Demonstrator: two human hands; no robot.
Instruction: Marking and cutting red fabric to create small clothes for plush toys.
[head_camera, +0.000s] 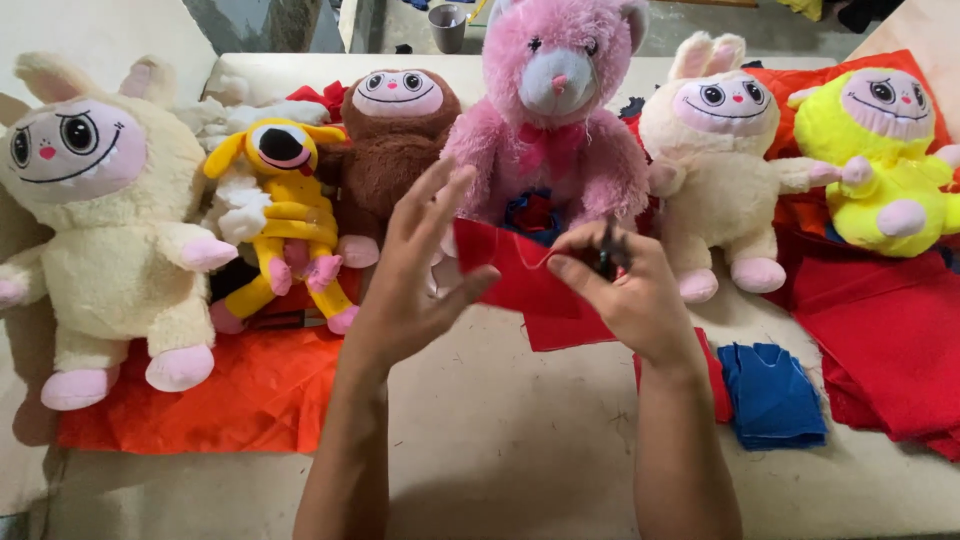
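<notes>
My left hand (415, 270) is raised over the table with fingers spread, its thumb against the left edge of a red felt piece (520, 275). My right hand (625, 285) pinches the top edge of that red felt and also grips a small dark tool, seemingly scissors (607, 255). The felt hangs in front of a big pink plush bear (555, 110) seated at the table's middle back.
Plush toys line the back: a cream one (110, 230), a yellow one-eyed one (285, 215), a brown one (395, 130), a cream bunny (720, 160), a bright yellow one (885, 155). Orange fabric (240, 390) lies left; blue felt pieces (770, 395) and red felt (890, 340) lie right.
</notes>
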